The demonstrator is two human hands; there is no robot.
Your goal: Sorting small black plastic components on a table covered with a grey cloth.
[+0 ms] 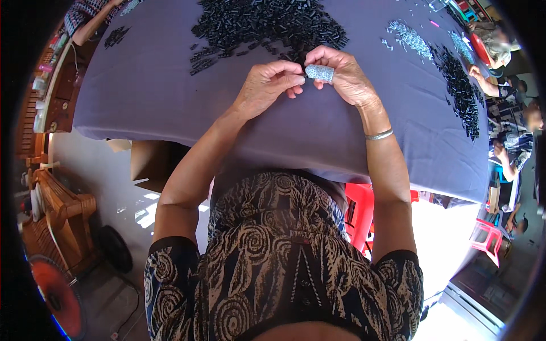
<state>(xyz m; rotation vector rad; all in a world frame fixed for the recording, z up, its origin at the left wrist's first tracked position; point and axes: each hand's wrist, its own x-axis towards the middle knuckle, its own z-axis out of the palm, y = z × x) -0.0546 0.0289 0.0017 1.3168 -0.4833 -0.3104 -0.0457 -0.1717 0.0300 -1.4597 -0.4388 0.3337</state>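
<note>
– Hands nearly meeting over the table edge, right? Our left hand (pixel 267 88) has its thumb and index finger pinched on a small dark piece (pixel 305 69), as far as we can see.

– Yeah, it sits between the two sets of fingertips, mostly covered, so we can't make out its shape. Our right hand (pixel 350 79) is curled up just beside it, but we can't tell if it grips the piece too.

– What's the speckled grey cover (pixel 319 73) there?

– Looks like it's around our right thumb, though we wouldn't swear to it. Silvery bracelet (pixel 379 135) on that wrist, easy to spot.

– And past our hands?

– Big black heap (pixel 267 25) on the purple-grey cloth (pixel 170 85), cut off by the top edge. To the right we've got a silvery pile (pixel 410 38) and a second black pile (pixel 463 94), bits too tiny to sort out. Our clothing hides part of the red stool (pixel 359 213), and the co-worker's arm (pixel 88 28) top left is cropped.
</note>
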